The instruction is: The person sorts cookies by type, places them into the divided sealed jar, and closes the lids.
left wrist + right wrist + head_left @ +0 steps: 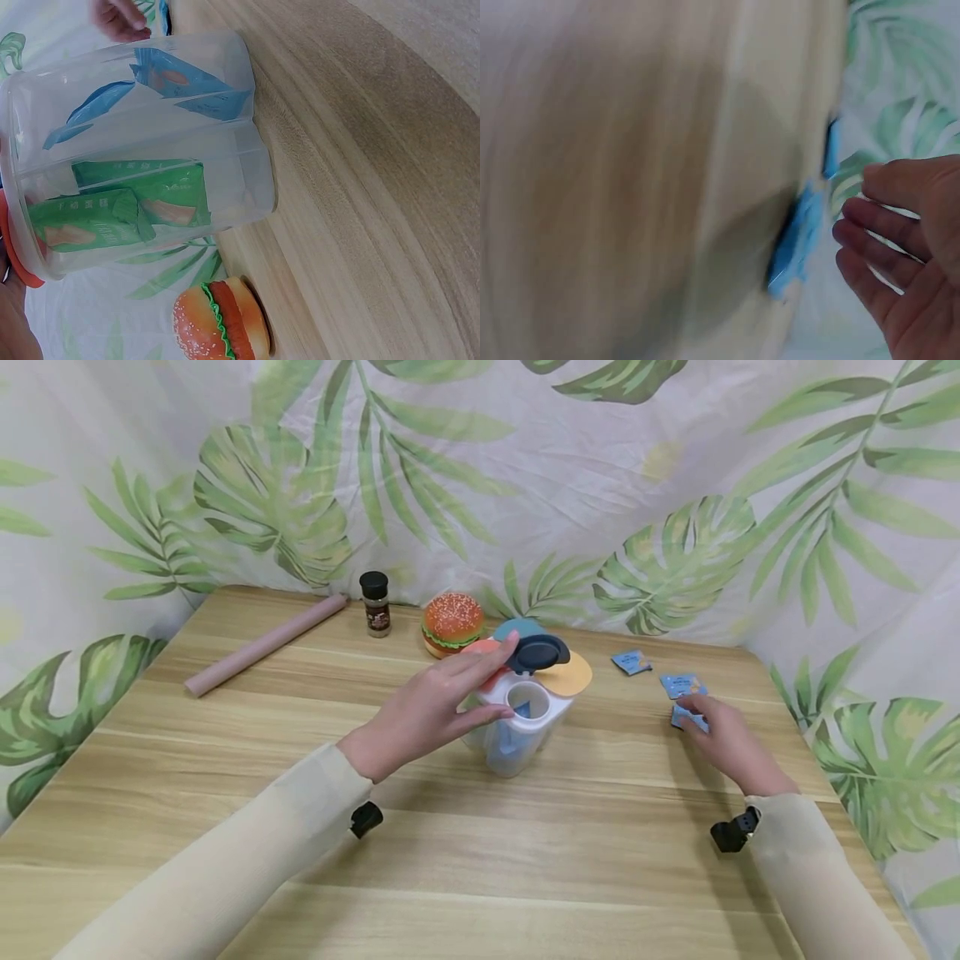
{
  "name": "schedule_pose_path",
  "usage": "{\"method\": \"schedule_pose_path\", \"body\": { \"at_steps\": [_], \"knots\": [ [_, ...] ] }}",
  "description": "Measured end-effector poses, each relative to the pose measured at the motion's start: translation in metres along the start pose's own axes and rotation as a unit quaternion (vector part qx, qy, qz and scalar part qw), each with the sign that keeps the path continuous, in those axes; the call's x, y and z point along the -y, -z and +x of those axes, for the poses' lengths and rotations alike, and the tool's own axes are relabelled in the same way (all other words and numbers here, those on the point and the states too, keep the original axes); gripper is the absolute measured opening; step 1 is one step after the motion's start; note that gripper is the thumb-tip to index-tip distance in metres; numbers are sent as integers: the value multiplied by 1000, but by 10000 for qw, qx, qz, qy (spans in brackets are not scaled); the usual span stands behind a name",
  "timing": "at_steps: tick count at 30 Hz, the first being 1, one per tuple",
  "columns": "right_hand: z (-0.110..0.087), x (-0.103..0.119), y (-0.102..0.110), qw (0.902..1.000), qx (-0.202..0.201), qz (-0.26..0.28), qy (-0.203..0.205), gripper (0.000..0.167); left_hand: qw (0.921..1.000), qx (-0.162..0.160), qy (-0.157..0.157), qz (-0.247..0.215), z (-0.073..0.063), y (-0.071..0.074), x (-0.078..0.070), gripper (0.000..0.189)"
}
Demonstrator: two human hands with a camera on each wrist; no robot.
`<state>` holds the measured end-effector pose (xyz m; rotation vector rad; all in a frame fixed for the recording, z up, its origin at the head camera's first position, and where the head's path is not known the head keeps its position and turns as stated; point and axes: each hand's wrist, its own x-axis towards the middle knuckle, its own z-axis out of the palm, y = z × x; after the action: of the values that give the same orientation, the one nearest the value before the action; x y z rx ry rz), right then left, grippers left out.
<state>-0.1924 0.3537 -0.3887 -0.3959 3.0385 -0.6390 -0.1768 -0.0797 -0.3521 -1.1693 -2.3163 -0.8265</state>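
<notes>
A clear storage container with a white top and several coloured lids stands mid-table, its dark navy lid flipped up over a round opening. My left hand reaches across its top, fingers extended to the raised lid and thumb at the opening's rim. Through the wall, the left wrist view shows blue packets in one compartment and green packets in another. My right hand is over a small blue packet at the right, fingers loosely bent and apart from the packets in the right wrist view.
Two more blue packets, one farther back and one nearer, lie past the right hand. A toy hamburger sits behind the container. Farther left are a black-capped spice jar and a pink roll. A leaf-print cloth hangs behind the table.
</notes>
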Motion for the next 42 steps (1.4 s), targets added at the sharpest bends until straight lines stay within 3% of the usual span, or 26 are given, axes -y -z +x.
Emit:
{"method": "schedule_pose_path", "body": {
  "at_steps": [5, 14, 23, 37, 42],
  "knots": [
    [-2, -17, -4, 9973, 524, -459, -240, 44, 10000, 36, 26, -30, 0, 0, 0, 85],
    [4, -32, -6, 9977, 357, -576, -73, 41, 10000, 30, 14, -44, 0, 0, 0, 84],
    [9, -35, -4, 9952, 610, -568, -504, 43, 10000, 46, 1, -35, -1, -1, 0, 84],
    [16, -35, 5, 9961, 578, -464, -486, 54, 10000, 27, -12, -37, 0, 1, 0, 83],
    [14, -35, 8, 9963, 588, -364, -510, 48, 10000, 48, 9, -3, 0, 0, 0, 85]
  ]
}}
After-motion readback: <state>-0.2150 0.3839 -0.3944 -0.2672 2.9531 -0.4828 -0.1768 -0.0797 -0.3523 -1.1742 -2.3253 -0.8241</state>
